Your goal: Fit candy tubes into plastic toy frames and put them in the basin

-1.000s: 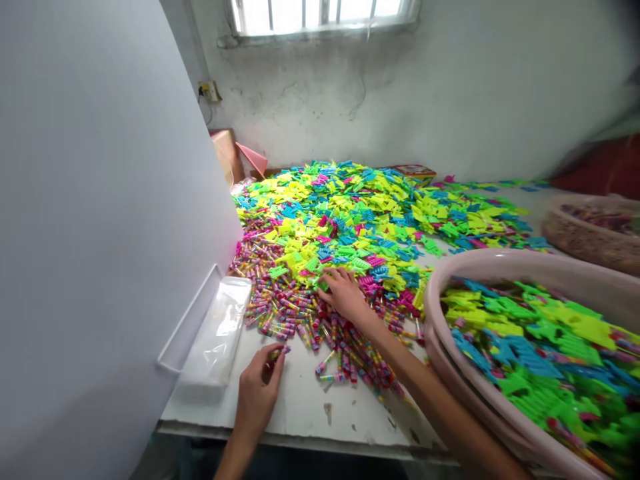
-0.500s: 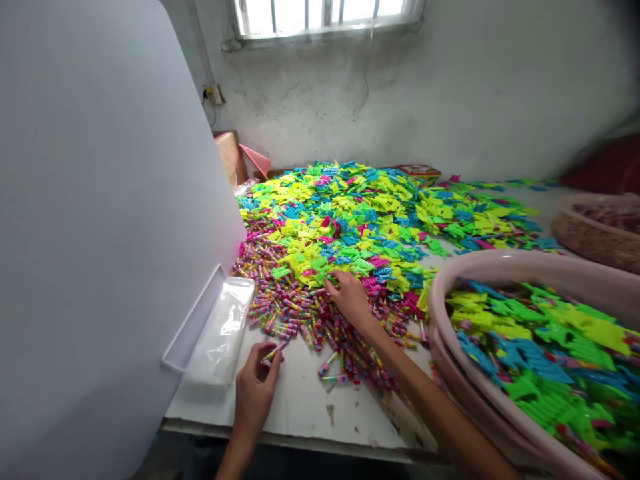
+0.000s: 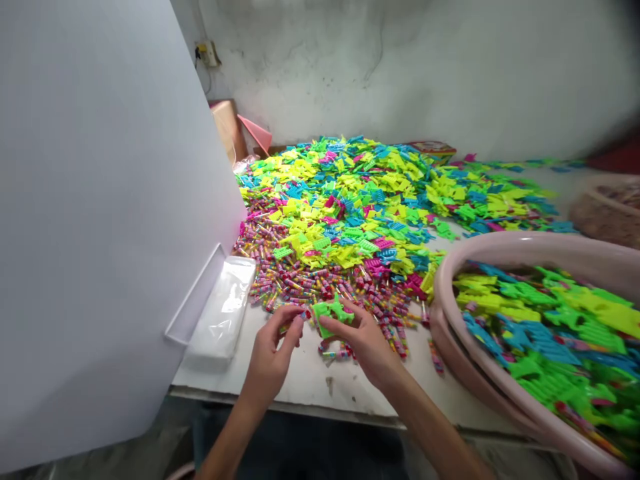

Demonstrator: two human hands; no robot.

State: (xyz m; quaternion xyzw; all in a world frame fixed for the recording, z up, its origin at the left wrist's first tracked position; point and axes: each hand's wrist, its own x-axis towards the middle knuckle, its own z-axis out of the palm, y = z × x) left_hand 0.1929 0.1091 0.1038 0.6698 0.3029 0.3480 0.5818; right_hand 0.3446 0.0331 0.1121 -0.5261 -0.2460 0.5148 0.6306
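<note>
My right hand (image 3: 367, 337) holds a green plastic piece (image 3: 333, 315) between thumb and fingers, above the front of the table. Just left of it, my left hand (image 3: 277, 343) pinches a small candy tube (image 3: 303, 315), largely hidden by the fingers. The two held things are close together; whether they touch is unclear. Behind my hands lie many small pink and yellow candy tubes (image 3: 285, 277). Farther back rises a large heap of green, yellow, blue and pink plastic pieces (image 3: 350, 193).
A stack of clear plastic bags (image 3: 220, 310) lies left, beside a tall white panel (image 3: 115, 220). At the right stands a pink basin (image 3: 443, 293) filled with colourful pieces. Another basket (image 3: 607, 213) is behind it. A pink cone-shaped thing (image 3: 256, 132) stands near the wall.
My right hand has come back from the heap with a green piece in its fingers. My left hand has moved right and up, towards it. The camera view has tilted down.
</note>
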